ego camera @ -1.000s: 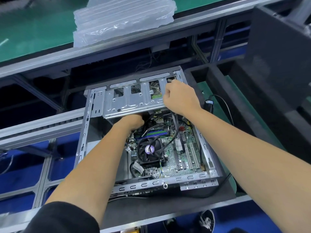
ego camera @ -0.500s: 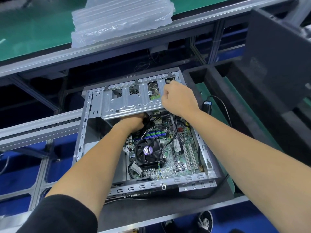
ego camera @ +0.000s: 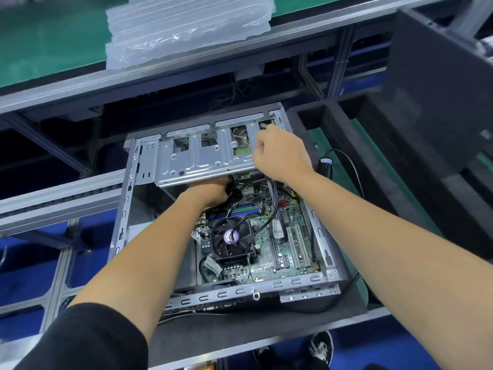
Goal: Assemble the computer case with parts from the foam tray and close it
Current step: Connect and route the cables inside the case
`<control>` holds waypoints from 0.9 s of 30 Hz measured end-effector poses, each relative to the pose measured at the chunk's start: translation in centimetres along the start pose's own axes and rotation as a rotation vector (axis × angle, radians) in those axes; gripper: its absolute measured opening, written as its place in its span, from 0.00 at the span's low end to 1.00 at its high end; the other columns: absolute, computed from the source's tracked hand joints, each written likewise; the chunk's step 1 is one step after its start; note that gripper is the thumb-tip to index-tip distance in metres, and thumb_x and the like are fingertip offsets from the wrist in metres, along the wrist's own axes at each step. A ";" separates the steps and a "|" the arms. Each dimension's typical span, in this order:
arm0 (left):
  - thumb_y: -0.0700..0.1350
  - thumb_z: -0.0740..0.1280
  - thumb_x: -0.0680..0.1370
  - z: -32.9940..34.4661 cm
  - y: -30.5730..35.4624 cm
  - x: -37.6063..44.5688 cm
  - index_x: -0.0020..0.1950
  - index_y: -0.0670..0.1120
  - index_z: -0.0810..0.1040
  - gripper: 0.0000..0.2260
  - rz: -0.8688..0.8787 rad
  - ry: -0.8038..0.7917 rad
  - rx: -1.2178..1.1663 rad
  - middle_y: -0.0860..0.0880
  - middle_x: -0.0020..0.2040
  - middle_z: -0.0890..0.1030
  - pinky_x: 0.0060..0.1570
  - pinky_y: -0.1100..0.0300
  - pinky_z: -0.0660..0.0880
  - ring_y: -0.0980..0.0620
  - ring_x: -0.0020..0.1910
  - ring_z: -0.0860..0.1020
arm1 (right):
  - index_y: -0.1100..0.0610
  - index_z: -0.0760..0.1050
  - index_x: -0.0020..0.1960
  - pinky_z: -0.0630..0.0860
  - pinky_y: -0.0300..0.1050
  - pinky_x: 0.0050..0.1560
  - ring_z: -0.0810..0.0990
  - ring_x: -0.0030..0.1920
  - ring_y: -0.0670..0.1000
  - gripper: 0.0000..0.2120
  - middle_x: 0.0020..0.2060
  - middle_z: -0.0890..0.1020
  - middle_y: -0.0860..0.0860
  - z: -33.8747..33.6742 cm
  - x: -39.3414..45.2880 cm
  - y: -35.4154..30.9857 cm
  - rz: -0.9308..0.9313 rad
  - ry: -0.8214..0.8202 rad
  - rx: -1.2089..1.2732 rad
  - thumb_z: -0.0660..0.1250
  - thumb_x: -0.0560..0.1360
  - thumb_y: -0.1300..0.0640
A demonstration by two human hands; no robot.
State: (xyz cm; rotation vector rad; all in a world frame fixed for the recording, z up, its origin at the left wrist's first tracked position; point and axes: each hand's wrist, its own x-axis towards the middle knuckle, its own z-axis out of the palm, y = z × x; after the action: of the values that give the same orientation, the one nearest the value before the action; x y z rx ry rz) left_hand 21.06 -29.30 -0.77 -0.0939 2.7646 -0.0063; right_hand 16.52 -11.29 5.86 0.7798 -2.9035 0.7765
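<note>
Matt grey metal computer case (ego camera: pixel 125 209); black foam tray (ego camera: pixel 373 145); glossy clear plastic air cushion (ego camera: pixel 186 25)

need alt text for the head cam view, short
Seen from above, a person's right hand grips the top of a metal drive bracket in an open computer case, while the left hand reaches under it. Below lie the motherboard and black CPU fan.

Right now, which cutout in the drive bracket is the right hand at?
The rightmost rectangular cutout of the silver metal drive bracket: the right hand has its knuckles at its edge; the other three lie further left.
</note>
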 end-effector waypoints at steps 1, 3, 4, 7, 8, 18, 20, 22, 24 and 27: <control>0.38 0.61 0.74 0.0 0.0 0.2 0.64 0.45 0.72 0.18 0.013 -0.005 0.015 0.43 0.61 0.75 0.47 0.57 0.70 0.42 0.53 0.75 | 0.61 0.74 0.44 0.73 0.49 0.40 0.76 0.40 0.58 0.09 0.45 0.75 0.54 0.0 0.0 0.0 0.002 -0.001 0.003 0.57 0.77 0.60; 0.38 0.60 0.75 -0.1 -0.1 0.5 0.67 0.46 0.69 0.20 0.014 -0.062 0.025 0.43 0.64 0.74 0.52 0.56 0.71 0.42 0.58 0.74 | 0.61 0.75 0.45 0.74 0.49 0.41 0.76 0.40 0.58 0.09 0.46 0.75 0.54 -0.1 0.0 0.0 0.004 -0.006 0.004 0.57 0.77 0.60; 0.38 0.59 0.76 -0.2 -0.2 0.7 0.68 0.47 0.68 0.20 0.005 -0.112 0.011 0.44 0.65 0.73 0.55 0.56 0.71 0.43 0.60 0.74 | 0.60 0.75 0.45 0.74 0.49 0.41 0.76 0.41 0.58 0.09 0.46 0.75 0.54 -0.1 0.0 0.0 0.003 -0.008 0.002 0.57 0.77 0.60; 0.39 0.55 0.78 -0.2 -0.4 1.0 0.65 0.50 0.68 0.17 0.014 -0.214 0.034 0.46 0.64 0.74 0.58 0.57 0.71 0.45 0.60 0.74 | 0.60 0.75 0.46 0.74 0.49 0.40 0.76 0.41 0.58 0.09 0.46 0.75 0.54 0.0 0.1 0.0 0.000 -0.004 0.003 0.57 0.78 0.59; 0.39 0.54 0.78 -0.2 -0.4 1.0 0.63 0.50 0.68 0.15 0.029 -0.229 0.068 0.47 0.63 0.74 0.56 0.57 0.71 0.46 0.59 0.74 | 0.60 0.75 0.46 0.74 0.49 0.41 0.76 0.41 0.58 0.09 0.45 0.75 0.54 0.0 0.1 0.0 -0.002 -0.003 0.004 0.57 0.78 0.59; 0.40 0.56 0.77 -0.3 -0.1 0.8 0.63 0.45 0.70 0.14 0.066 -0.111 0.166 0.45 0.59 0.77 0.49 0.60 0.71 0.47 0.49 0.75 | 0.59 0.75 0.45 0.74 0.49 0.41 0.76 0.40 0.57 0.09 0.45 0.75 0.53 0.0 0.1 0.0 -0.002 -0.004 -0.002 0.57 0.78 0.59; 0.41 0.58 0.76 0.0 0.1 0.7 0.65 0.44 0.69 0.17 0.063 -0.049 0.156 0.43 0.60 0.77 0.51 0.58 0.71 0.45 0.51 0.75 | 0.60 0.75 0.45 0.74 0.49 0.41 0.76 0.40 0.57 0.09 0.45 0.75 0.53 0.1 0.0 0.0 -0.001 0.000 0.000 0.57 0.77 0.59; 0.41 0.60 0.75 0.2 0.2 0.7 0.67 0.43 0.68 0.20 0.073 0.019 0.170 0.41 0.62 0.75 0.54 0.56 0.72 0.42 0.56 0.75 | 0.60 0.75 0.45 0.73 0.48 0.40 0.76 0.40 0.57 0.09 0.44 0.75 0.53 0.0 0.0 0.0 0.000 0.000 -0.002 0.57 0.77 0.59; 0.42 0.60 0.75 0.0 0.2 0.6 0.68 0.43 0.67 0.20 0.061 -0.005 0.166 0.41 0.64 0.74 0.55 0.56 0.71 0.42 0.58 0.75 | 0.60 0.75 0.45 0.72 0.48 0.40 0.76 0.40 0.57 0.09 0.44 0.74 0.53 0.0 0.0 0.0 -0.001 -0.004 0.000 0.57 0.77 0.59; 0.41 0.58 0.77 -0.2 0.1 0.6 0.64 0.45 0.70 0.15 0.037 -0.084 0.120 0.44 0.62 0.76 0.50 0.60 0.70 0.45 0.56 0.76 | 0.60 0.75 0.45 0.74 0.49 0.41 0.76 0.40 0.57 0.09 0.45 0.75 0.53 0.0 0.0 0.0 0.000 -0.005 0.009 0.57 0.77 0.59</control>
State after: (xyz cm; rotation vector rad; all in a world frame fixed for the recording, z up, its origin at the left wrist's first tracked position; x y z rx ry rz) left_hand 20.38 -29.24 -0.82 -0.0105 2.6743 -0.1546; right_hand 16.51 -11.28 5.87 0.7835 -2.9068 0.7892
